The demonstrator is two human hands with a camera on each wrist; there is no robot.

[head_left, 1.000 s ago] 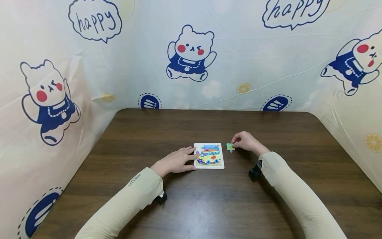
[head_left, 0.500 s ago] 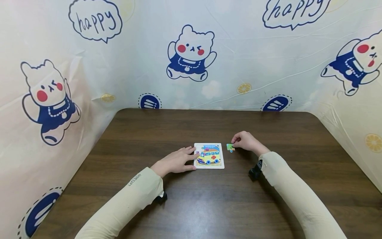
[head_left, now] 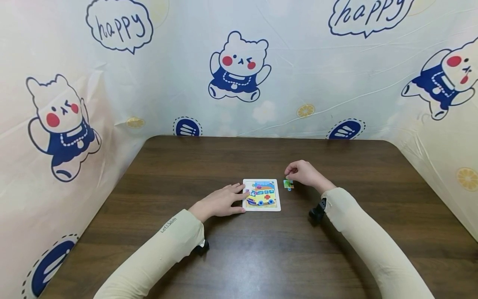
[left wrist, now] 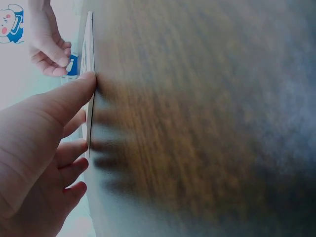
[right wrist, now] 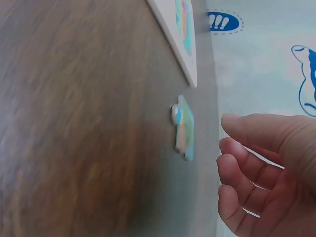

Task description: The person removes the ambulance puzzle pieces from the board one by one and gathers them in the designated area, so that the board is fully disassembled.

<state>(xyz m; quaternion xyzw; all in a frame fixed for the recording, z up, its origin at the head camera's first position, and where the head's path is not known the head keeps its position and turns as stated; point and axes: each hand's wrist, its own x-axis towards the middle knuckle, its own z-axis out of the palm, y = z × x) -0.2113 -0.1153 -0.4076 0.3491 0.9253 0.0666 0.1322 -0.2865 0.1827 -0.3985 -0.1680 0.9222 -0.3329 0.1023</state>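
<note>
A white-bordered jigsaw puzzle (head_left: 262, 197) showed a yellow ambulance with a red cross and blue wheels, while a loose puzzle piece (head_left: 288, 185) carried green and blue. Dark brown wood grain streaked the table (head_left: 242, 257). Plain cream sleeves (head_left: 377, 245), the left one marked in dark lettering, met black wrist cameras (head_left: 318, 212). A pale blue, pink and cream backdrop (head_left: 168, 83) bore red-cheeked, navy-clad cartoon bears (head_left: 239, 66) and orange-yellow citrus slices (head_left: 305, 110).
</note>
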